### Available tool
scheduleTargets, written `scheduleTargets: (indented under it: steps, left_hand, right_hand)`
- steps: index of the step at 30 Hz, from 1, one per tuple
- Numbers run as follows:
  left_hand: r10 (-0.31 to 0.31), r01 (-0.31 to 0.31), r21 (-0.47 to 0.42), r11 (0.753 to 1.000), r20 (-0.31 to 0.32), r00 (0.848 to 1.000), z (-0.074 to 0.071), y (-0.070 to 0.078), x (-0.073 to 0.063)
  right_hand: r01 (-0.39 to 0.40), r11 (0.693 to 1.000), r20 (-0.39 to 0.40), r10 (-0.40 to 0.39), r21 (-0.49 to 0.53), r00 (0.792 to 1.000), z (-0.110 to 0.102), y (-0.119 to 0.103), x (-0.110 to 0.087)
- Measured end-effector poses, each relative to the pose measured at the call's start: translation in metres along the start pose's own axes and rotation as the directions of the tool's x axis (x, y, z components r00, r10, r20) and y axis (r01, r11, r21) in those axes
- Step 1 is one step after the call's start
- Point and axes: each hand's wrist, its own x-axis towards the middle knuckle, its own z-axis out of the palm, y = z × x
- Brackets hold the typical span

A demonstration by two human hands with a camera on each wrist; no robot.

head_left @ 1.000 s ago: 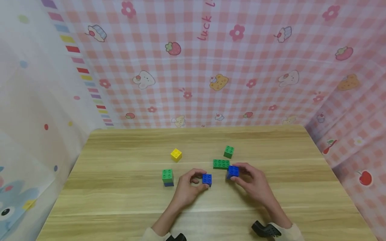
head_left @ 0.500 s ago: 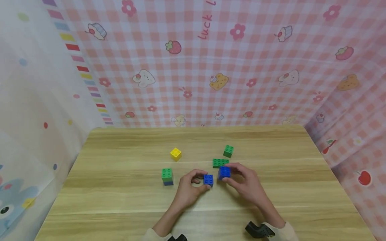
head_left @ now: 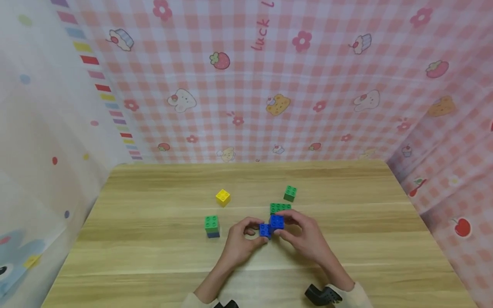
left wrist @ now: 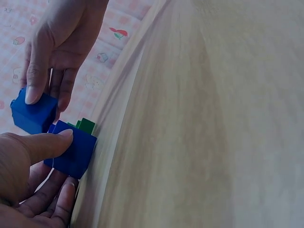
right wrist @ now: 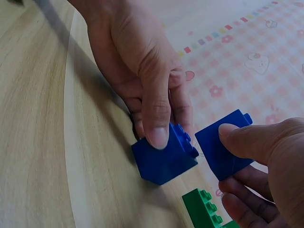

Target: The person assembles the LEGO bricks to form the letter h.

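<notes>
Fingers of the left hand pinch one blue block; beside them, the right hand pinches a second blue block, a long green block just beyond its fingers.

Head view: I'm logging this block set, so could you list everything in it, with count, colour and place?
Blue block: 1, blue, pinched in the left hand
Second blue block: 1, blue, pinched in the right hand
Long block: 1, green, just beyond the second blue block
Small block: 1, green, beyond the long block
Yellow block: 1, yellow, beyond the left hand
Stack: 1, green on blue, left of the left hand
Table: 1, wood-toned, underneath
Checked cloth: count unclear, pink and white, behind and right
Pale cloth: 1, white with coloured prints, left
Wrist devices: 2, black, at the wrists
Sleeves: 2, cream, bottom edge
Hands: 2, centre
</notes>
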Motion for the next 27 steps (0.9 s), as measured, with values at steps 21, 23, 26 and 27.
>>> scheduleTargets:
  steps: [21,23,26,27]
  left_hand:
    - [0.016,-0.016,-0.008,1.000,0.016,1.000,0.007,0.001,0.001]
    - [0.011,-0.011,-0.009,1.000,0.019,1.000,0.007,0.000,0.001]
    - [0.015,-0.015,-0.009,1.000,0.020,1.000,0.007,0.000,0.000]
    - [0.015,-0.014,-0.009,1.000,0.021,1.000,0.007,0.000,0.000]
  right_hand:
    - [0.051,0.999,0.022,-0.050,-0.002,0.998,0.011,-0.003,0.000]
    - [0.051,0.999,0.023,-0.051,-0.001,0.998,0.011,-0.004,0.001]
    - [0.053,0.999,0.028,-0.053,-0.001,0.998,0.011,-0.004,0.001]
    - [0.052,0.999,0.028,-0.052,-0.002,0.998,0.011,-0.004,0.001]
